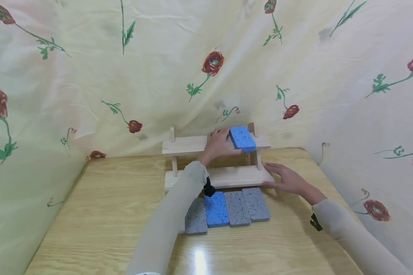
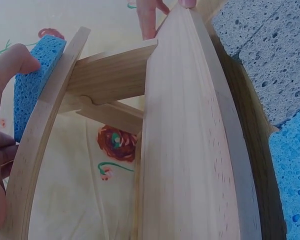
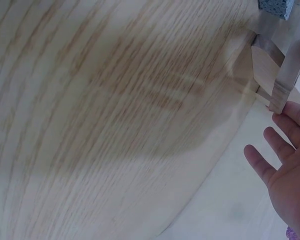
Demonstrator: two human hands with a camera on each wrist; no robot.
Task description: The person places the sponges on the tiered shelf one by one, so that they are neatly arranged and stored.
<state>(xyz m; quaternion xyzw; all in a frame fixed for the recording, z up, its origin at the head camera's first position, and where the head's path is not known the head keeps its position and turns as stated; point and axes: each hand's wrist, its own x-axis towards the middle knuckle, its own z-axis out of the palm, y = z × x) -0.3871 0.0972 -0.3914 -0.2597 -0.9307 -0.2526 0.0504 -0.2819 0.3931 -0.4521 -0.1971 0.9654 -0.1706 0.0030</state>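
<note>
At the right part of the upper board of a small two-tier wooden shelf (image 1: pixel 223 177), my left hand (image 1: pixel 217 145) holds a blue sponge (image 1: pixel 242 138). In the left wrist view its thumb lies on the blue sponge (image 2: pixel 37 82), which is right against the upper board (image 2: pixel 42 125). My right hand (image 1: pixel 287 179) grips the right end of the lower board, thumb at the front corner and fingertips behind. Its other fingers spread out straight in the right wrist view, where the shelf end (image 3: pixel 285 82) shows beside the hand (image 3: pixel 295 165).
In front of the shelf, a row of sponges lies flat on the wooden table (image 1: pixel 106 214): a grey sponge (image 1: pixel 196 219), a blue one (image 1: pixel 216 210) and two more grey ones (image 1: pixel 237 208) to the right. My left sleeve overlaps the row's left end. Flowered cloth (image 1: pixel 158 76) hangs behind and beside the table.
</note>
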